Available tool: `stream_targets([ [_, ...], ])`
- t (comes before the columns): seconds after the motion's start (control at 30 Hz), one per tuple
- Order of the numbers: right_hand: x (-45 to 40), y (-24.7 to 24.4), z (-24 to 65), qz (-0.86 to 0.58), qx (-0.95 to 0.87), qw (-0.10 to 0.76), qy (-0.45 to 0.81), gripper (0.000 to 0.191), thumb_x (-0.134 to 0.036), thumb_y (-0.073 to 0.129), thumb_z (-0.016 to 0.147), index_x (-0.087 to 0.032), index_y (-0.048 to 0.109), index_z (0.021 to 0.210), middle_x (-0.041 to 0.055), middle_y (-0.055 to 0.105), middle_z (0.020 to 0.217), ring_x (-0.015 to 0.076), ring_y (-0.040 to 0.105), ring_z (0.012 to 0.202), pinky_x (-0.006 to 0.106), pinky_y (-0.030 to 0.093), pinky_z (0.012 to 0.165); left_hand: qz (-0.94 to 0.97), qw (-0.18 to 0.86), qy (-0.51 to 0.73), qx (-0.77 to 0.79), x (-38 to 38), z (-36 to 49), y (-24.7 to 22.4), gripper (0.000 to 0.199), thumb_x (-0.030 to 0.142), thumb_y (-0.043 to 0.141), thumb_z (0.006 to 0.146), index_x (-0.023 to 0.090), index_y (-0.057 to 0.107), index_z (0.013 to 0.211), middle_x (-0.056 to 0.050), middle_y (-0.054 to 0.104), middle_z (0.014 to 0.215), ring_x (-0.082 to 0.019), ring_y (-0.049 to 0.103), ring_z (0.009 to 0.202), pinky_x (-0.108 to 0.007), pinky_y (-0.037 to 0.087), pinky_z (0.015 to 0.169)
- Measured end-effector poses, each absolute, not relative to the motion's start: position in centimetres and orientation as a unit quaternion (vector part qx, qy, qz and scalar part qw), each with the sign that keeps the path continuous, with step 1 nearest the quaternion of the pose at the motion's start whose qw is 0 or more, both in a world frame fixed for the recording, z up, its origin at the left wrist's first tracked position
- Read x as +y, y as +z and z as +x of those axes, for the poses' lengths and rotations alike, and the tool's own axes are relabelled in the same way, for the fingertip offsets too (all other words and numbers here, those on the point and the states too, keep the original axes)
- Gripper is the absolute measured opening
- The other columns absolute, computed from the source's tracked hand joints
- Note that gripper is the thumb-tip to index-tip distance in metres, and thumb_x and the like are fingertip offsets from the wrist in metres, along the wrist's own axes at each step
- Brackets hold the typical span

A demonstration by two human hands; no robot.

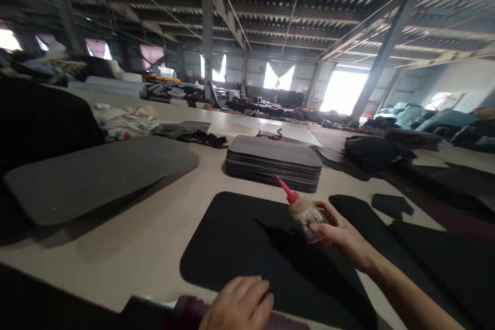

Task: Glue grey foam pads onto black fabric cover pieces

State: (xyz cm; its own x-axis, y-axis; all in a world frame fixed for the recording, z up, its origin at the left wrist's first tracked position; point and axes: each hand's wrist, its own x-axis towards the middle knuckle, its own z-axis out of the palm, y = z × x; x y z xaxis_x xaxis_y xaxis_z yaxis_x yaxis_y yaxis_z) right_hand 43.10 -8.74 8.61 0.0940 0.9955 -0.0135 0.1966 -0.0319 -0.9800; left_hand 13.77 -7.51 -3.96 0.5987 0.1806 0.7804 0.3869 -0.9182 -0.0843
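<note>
My right hand (332, 229) is wrapped round a worn bottle (307, 216) with a red pointed nozzle, tilted up to the left above a dark panel (228, 237). The panel has rounded corners and lies flat on the pale table (154, 237). At the panel's near edge rests my left hand (240, 303), its fingers curled together; whether anything is under them is hidden. Just behind the panel stands a neat stack of grey rounded panels (274, 162).
A large grey sheet (104, 175) lies at the left beside a black mass (42, 124). Crumpled white cloth (129, 119) is behind it. Dark fabric (373, 152) is bundled at the right, with more dark pieces (436, 252) nearer.
</note>
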Motion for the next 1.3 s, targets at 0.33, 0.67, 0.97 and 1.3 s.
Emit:
stream_targets([
  [0.33,-11.8,8.9,38.7,-0.602,-0.502,0.451,0.428,0.055,-0.054,0.076,0.079,-0.024,0.052,0.119,0.006,0.066,0.107,0.0238,0.065,0.084,0.03,0.051,0.062,-0.936,-0.018,-0.29,-0.199,-9.4,13.0,-1.8,0.053,0.062,0.057,0.091,0.017,0.06,0.12,-0.009,0.066,0.122,-0.026,0.06,0.112,-0.042,0.05,0.093],
  [0.67,-10.0,9.1,35.2,-0.593,-0.504,0.528,0.339,0.052,-0.055,0.078,0.074,-0.025,0.06,0.112,0.0036,0.069,0.099,0.0245,0.064,0.087,0.032,0.053,0.073,-0.956,-0.064,-0.211,-0.192,-9.9,12.9,0.7,0.077,0.077,0.049,0.089,0.016,0.053,0.135,-0.016,0.059,0.133,-0.03,0.057,0.118,-0.043,0.045,0.098],
  [0.97,-8.9,9.1,30.9,-0.578,-0.646,0.414,0.279,0.046,-0.049,0.072,0.075,-0.023,0.06,0.112,0.0008,0.067,0.09,0.0219,0.063,0.081,0.031,0.051,0.071,-0.946,-0.051,-0.173,-0.269,-9.2,14.1,1.6,0.102,0.088,0.049,0.079,0.019,0.033,0.153,-0.012,0.036,0.157,-0.033,0.026,0.147,-0.049,0.022,0.123],
  [1.3,-7.3,7.7,28.7,-0.557,-0.675,0.386,0.29,0.038,-0.046,0.067,0.076,-0.023,0.06,0.106,0.0007,0.066,0.088,0.0218,0.061,0.08,0.033,0.049,0.073,-0.936,-0.061,-0.217,-0.269,-9.5,14.3,1.5,0.108,0.083,0.063,0.075,0.024,0.025,0.156,-0.01,0.028,0.161,-0.038,0.022,0.147,-0.051,0.027,0.121],
])
